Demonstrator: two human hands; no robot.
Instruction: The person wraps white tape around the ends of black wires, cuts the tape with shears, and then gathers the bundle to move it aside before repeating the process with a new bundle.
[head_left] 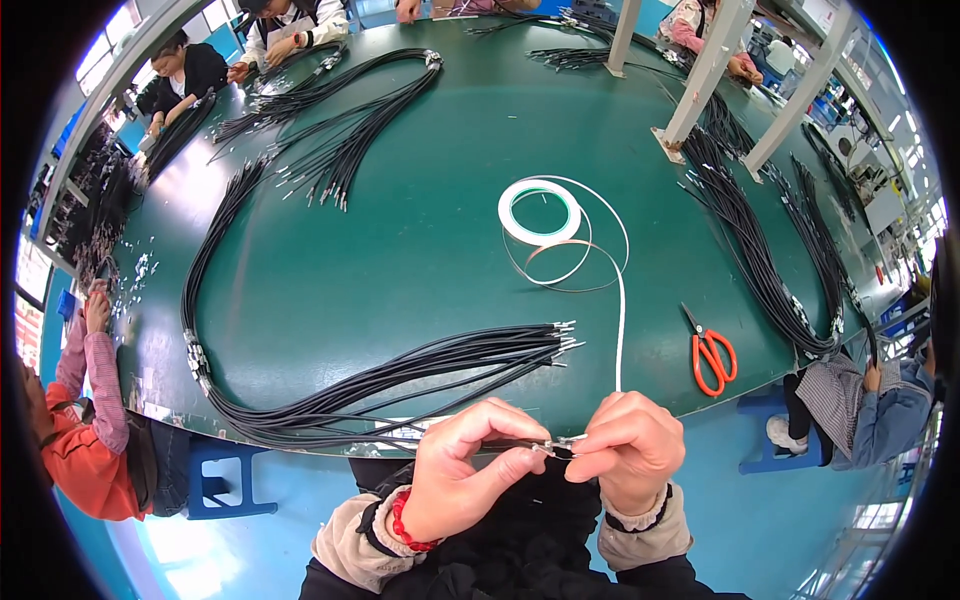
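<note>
Both hands, left hand (pixel 462 470) and right hand (pixel 626 448), pinch a thin black metal-tipped cable (pixel 520 449).

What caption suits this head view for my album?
Both hands pinch a cable end wrapped with white tape at a green table.

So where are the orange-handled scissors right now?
The orange-handled scissors lie on the green table at the person's right, near its front edge, just right of the white tape strip and beyond the right hand.
</note>
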